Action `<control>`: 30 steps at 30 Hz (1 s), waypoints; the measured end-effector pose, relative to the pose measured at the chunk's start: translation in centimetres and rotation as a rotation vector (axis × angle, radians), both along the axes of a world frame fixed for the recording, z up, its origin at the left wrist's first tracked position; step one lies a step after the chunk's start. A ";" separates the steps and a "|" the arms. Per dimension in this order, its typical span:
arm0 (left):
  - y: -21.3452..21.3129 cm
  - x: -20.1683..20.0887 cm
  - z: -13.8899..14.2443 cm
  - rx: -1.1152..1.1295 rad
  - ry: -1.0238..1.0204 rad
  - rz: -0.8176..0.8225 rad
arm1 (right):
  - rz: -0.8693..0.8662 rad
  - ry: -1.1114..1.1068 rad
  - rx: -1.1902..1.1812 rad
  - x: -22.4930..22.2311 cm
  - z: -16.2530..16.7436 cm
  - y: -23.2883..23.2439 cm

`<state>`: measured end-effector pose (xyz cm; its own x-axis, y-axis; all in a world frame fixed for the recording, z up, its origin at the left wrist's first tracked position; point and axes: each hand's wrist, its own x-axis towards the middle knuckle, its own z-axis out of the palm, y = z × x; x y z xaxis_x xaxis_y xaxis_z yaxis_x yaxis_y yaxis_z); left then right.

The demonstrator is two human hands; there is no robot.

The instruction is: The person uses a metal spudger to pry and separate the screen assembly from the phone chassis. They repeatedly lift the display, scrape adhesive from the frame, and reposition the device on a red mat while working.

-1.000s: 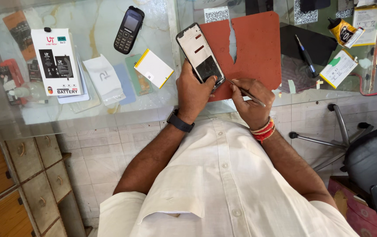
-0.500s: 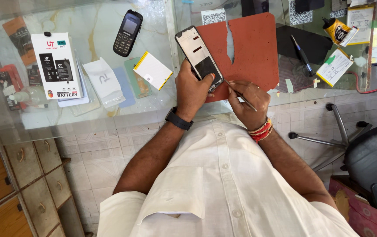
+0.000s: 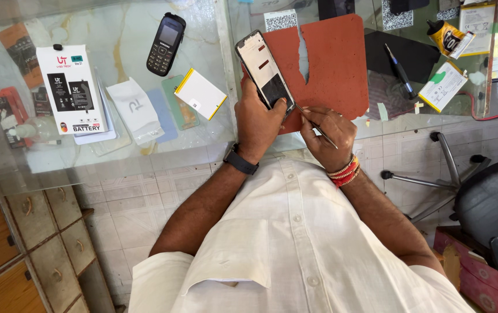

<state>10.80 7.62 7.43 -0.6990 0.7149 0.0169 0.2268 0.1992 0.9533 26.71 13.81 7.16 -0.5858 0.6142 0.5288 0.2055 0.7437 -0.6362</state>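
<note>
Left hand (image 3: 260, 119) grips my opened phone (image 3: 265, 72), right hand (image 3: 325, 134) pinching tweezers (image 3: 314, 123) at its edge; reassembly remains.

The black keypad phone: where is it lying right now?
In the head view the black keypad phone lies on the glass counter, upper left of the left hand, just above the yellow-edged white battery; neither hand touches it.

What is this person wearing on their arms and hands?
Both forearms are bare below the short sleeves of a white buttoned shirt. The left hand has a black band like a watch at its wrist; the right hand has red and orange bangles. No gloves.
</note>
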 end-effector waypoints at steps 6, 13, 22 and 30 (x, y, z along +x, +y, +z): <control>0.2 -0.4 1.2 -0.125 -0.305 0.007 | 0.016 -0.039 0.064 -0.2 0.5 0.1; 0.7 -1.2 1.4 -0.111 -0.312 -0.036 | 0.026 -0.060 0.105 -0.4 0.5 0.4; 0.7 -1.5 1.0 -0.105 -0.419 -0.036 | 0.022 -0.021 0.075 -0.1 0.2 0.6; -5.1 -3.9 4.2 0.419 -0.567 0.015 | 0.363 0.875 -0.295 4.1 11.5 4.3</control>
<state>6.88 2.47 11.60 -0.6911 0.7181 -0.0812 -0.3280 -0.2117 0.9207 30.78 18.16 18.62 -0.2407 0.6515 0.7194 -0.6339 0.4558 -0.6248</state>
